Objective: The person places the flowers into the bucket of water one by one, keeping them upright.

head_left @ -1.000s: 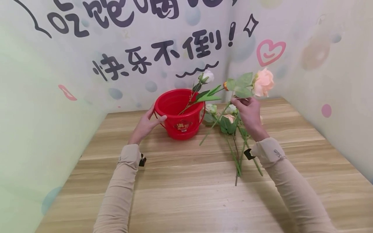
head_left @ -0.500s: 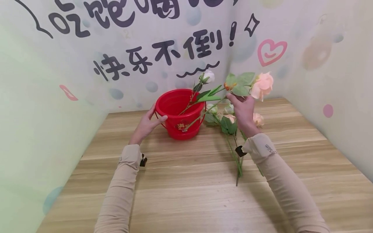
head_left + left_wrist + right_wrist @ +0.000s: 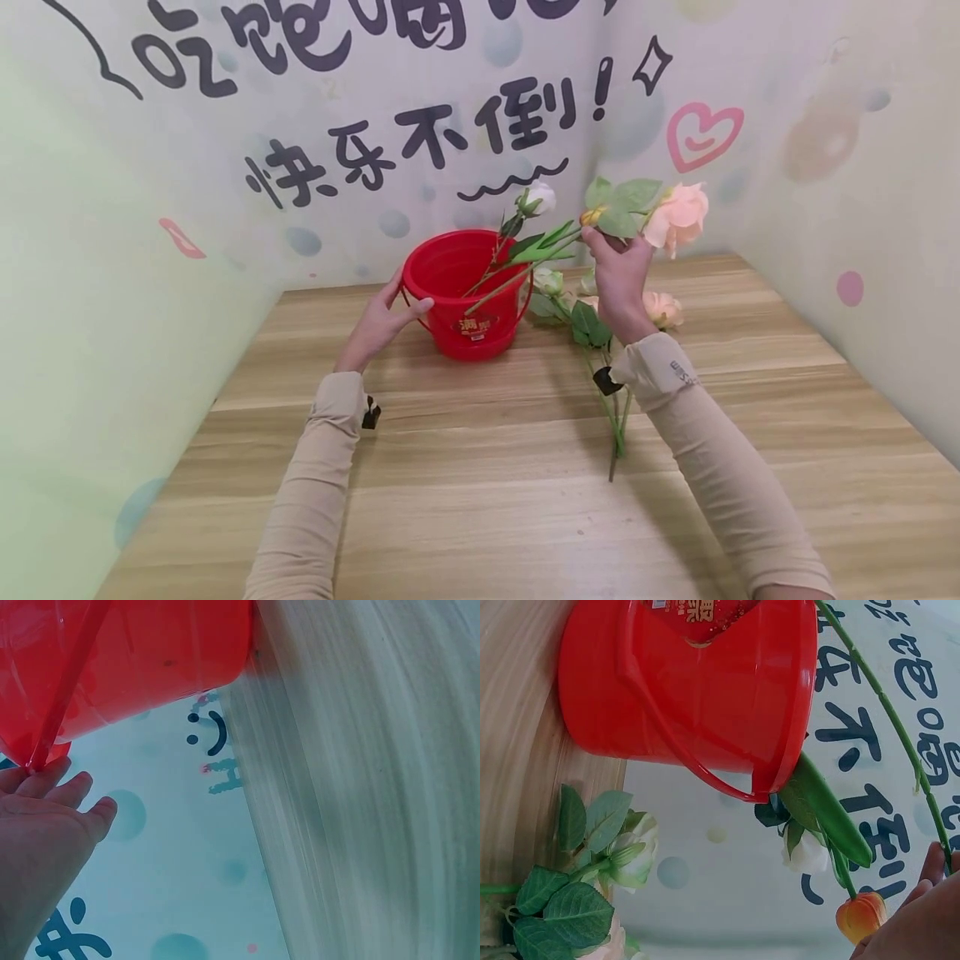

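My right hand [image 3: 624, 279] pinches the green stem of a pale pink rose [image 3: 679, 217], whose bloom leans to the right. Its stem [image 3: 885, 701] slants leftward, passing across the near rim of a red plastic bucket [image 3: 478, 333] in the head view. My left hand [image 3: 375, 329] rests spread against the bucket's left side, thumb toward the front and fingers partly hidden behind. A white rose [image 3: 538, 200] and an orange tulip [image 3: 861, 916] stand leaning in the bucket. The tulip's head is close to my right hand.
Several more flowers, including a white rose [image 3: 547, 282] and a pink one [image 3: 662, 310], lie on the wooden table [image 3: 480, 483] right of the bucket, stems toward me. Printed walls [image 3: 390, 167] rise close behind and at both sides.
My right hand has moved left with the pink rose. The stem's lower end has swung up from beside the bucket to its front rim. My left hand stays at the bucket.
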Demonstrator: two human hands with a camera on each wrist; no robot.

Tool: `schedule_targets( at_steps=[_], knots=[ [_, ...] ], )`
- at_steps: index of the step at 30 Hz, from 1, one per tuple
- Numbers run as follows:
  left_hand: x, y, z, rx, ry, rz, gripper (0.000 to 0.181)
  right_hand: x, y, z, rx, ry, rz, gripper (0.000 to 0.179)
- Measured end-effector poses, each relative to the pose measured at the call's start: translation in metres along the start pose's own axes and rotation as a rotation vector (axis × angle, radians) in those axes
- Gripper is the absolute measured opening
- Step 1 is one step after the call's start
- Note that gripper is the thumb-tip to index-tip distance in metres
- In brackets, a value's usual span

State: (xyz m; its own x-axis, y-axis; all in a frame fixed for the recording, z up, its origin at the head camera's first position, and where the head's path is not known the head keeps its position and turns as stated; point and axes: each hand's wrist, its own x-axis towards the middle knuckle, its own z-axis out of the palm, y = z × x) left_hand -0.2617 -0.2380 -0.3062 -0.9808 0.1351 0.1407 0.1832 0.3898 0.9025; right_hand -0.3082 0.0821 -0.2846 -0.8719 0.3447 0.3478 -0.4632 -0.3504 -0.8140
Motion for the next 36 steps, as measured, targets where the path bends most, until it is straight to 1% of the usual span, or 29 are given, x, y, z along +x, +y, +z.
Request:
schedule_targets(
  at_steps=[6,9,13,14,16,20,25,30,33,36],
  knots=[
    [0.0,0.0,0.0,0.009,0.003,0.013,0.081,0.002,-0.002,0.0,0.034,0.034,-0.04,0.035],
    [0.006,-0.011,-0.001,-0.001,0.007,0.015,0.082,0.004,-0.003,-0.001,0.029,0.062,-0.053,0.029],
    [0.016,-0.031,-0.001,-0.008,0.017,0.013,0.084,0.005,-0.002,-0.001,0.02,0.091,-0.041,0.023],
    [0.017,-0.034,-0.001,-0.006,0.02,0.016,0.085,0.005,-0.002,-0.001,0.012,0.092,-0.039,0.022],
    [0.018,-0.038,-0.001,0.003,0.026,0.021,0.085,0.005,0.0,0.0,0.008,0.091,-0.035,0.022],
    [0.018,-0.041,-0.001,0.014,0.037,0.035,0.087,0.003,0.005,0.002,-0.03,0.077,-0.04,0.019],
    [0.018,-0.042,0.0,0.016,0.045,0.048,0.088,0.001,0.011,0.004,-0.064,0.04,-0.02,0.02],
    [0.018,-0.041,0.0,0.008,0.039,0.046,0.087,-0.004,0.014,0.006,-0.099,0.015,0.028,0.019],
    [0.016,-0.036,-0.001,-0.007,0.029,0.029,0.086,-0.006,0.017,0.008,-0.118,0.012,0.04,0.018],
    [0.01,-0.022,-0.001,-0.018,0.018,0.013,0.086,-0.009,0.019,0.01,-0.144,0.013,0.032,0.017]
  ],
)
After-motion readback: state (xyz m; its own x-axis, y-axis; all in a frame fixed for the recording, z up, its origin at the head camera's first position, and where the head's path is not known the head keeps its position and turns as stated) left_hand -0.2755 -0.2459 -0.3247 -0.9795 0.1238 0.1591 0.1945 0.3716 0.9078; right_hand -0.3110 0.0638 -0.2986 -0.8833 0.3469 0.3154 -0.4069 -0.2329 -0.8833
